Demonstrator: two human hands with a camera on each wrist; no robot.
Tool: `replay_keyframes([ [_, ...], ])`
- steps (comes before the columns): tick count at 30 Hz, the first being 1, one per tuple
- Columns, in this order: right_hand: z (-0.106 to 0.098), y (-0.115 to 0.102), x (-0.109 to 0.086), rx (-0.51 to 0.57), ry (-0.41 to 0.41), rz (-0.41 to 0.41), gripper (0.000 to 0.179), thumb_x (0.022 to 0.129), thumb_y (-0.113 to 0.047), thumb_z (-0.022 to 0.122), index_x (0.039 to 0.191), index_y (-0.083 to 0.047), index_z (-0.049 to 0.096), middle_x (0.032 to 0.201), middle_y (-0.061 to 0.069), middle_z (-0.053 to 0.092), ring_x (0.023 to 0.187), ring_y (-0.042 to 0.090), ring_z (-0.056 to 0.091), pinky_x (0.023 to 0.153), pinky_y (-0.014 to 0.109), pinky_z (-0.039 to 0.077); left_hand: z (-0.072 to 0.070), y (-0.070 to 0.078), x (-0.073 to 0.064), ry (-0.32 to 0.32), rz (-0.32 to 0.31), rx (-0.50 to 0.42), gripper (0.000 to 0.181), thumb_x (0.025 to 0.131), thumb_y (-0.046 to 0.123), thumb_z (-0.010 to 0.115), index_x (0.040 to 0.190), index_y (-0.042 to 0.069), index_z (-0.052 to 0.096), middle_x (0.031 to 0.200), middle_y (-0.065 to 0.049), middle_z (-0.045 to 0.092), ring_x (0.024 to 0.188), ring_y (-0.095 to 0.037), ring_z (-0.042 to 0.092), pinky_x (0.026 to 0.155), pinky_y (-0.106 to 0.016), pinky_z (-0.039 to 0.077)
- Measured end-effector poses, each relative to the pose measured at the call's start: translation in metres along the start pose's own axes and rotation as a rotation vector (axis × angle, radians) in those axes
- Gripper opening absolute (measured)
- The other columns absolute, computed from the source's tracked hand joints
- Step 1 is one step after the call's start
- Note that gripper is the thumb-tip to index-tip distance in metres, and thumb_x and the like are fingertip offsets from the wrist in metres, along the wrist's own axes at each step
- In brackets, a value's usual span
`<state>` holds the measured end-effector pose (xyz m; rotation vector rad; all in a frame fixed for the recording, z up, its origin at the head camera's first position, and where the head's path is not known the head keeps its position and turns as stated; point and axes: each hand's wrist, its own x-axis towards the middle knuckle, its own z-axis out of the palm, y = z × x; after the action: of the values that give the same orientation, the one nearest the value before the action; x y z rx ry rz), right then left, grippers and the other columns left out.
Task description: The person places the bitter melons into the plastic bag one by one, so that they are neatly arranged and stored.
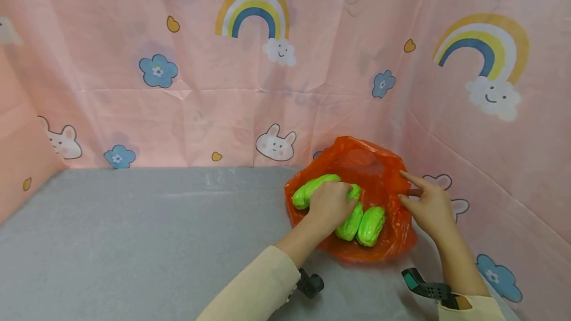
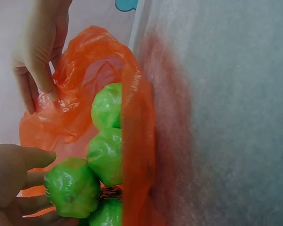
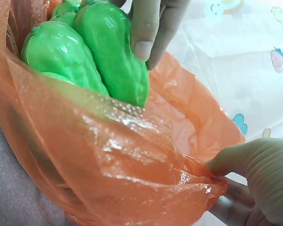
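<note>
An orange plastic bag (image 1: 348,150) stands open on the grey table, holding several bright green, bumpy gourds (image 1: 371,227). My left hand (image 1: 329,207) reaches into its mouth from the left. Thumb and fingers of that hand curl round one gourd (image 2: 70,188), which lies against the others; the right wrist view shows fingers along the side of this gourd (image 3: 113,52). At the bag's right side, my right hand (image 1: 430,209) pinches the rim between thumb and fingers, and the gathered plastic (image 3: 198,174) bunches there. Lower parts of the gourds are hidden by the bag wall.
The grey table (image 1: 134,241) stretches out to the left of the bag. A pink patterned curtain (image 1: 200,113) hangs behind and along the right, close to the bag and my right hand. Dark wrist devices (image 1: 310,284) sit on both forearms.
</note>
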<state>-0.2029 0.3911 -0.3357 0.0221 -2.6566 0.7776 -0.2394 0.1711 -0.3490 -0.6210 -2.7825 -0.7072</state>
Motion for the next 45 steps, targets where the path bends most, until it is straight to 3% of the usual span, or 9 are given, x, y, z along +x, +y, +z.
replay_keyframes([
  [6,0.002,-0.002,0.000,-0.003,0.005,-0.008,0.054,0.093,-0.008,0.067,0.144,-0.001,0.053,0.128,0.035,0.062,0.106,0.053,0.066,0.075,0.053,0.062,-0.003,-0.001,-0.001,-0.047,0.038,0.022,0.024,0.098,0.029,0.065,0.119,0.024,0.075,0.103,0.005,0.074,0.090,-0.011,0.066,0.069,-0.025,0.057],
  [11,0.003,-0.003,0.000,-0.007,-0.001,-0.001,0.054,0.093,-0.009,0.066,0.145,-0.001,0.053,0.130,0.035,0.060,0.108,0.054,0.065,0.076,0.054,0.062,-0.006,-0.003,-0.002,-0.063,0.043,0.009,0.025,0.099,0.026,0.063,0.121,0.024,0.075,0.109,0.006,0.074,0.094,-0.010,0.066,0.073,-0.025,0.058],
  [22,0.004,-0.006,-0.001,0.007,0.001,-0.013,0.053,0.093,-0.007,0.066,0.144,0.000,0.053,0.127,0.035,0.062,0.106,0.054,0.065,0.073,0.051,0.062,-0.013,-0.010,-0.006,-0.028,0.083,-0.057,0.028,0.099,0.025,0.064,0.125,0.023,0.073,0.120,0.008,0.073,0.109,-0.009,0.067,0.088,-0.022,0.057],
  [28,0.004,-0.004,0.000,-0.013,0.013,-0.026,0.053,0.093,-0.007,0.067,0.144,0.000,0.054,0.125,0.036,0.062,0.105,0.054,0.066,0.071,0.051,0.062,-0.024,-0.015,-0.012,-0.015,0.084,-0.117,0.027,0.099,0.028,0.065,0.123,0.022,0.074,0.122,0.007,0.073,0.114,-0.010,0.066,0.096,-0.025,0.055],
  [35,0.004,-0.004,0.000,-0.026,-0.001,-0.014,0.054,0.093,-0.009,0.068,0.144,-0.001,0.054,0.124,0.036,0.063,0.104,0.055,0.065,0.070,0.050,0.063,-0.040,-0.027,-0.022,-0.036,0.105,-0.175,0.028,0.099,0.027,0.065,0.124,0.020,0.073,0.123,0.006,0.072,0.112,-0.010,0.066,0.096,-0.025,0.056],
  [45,0.003,-0.003,-0.001,-0.036,0.024,-0.060,0.054,0.091,-0.007,0.069,0.142,0.001,0.055,0.125,0.037,0.062,0.102,0.055,0.066,0.068,0.052,0.062,-0.065,-0.041,-0.040,-0.037,0.158,-0.102,0.029,0.098,0.028,0.067,0.125,0.020,0.073,0.128,0.004,0.071,0.119,-0.013,0.066,0.099,-0.032,0.056],
])
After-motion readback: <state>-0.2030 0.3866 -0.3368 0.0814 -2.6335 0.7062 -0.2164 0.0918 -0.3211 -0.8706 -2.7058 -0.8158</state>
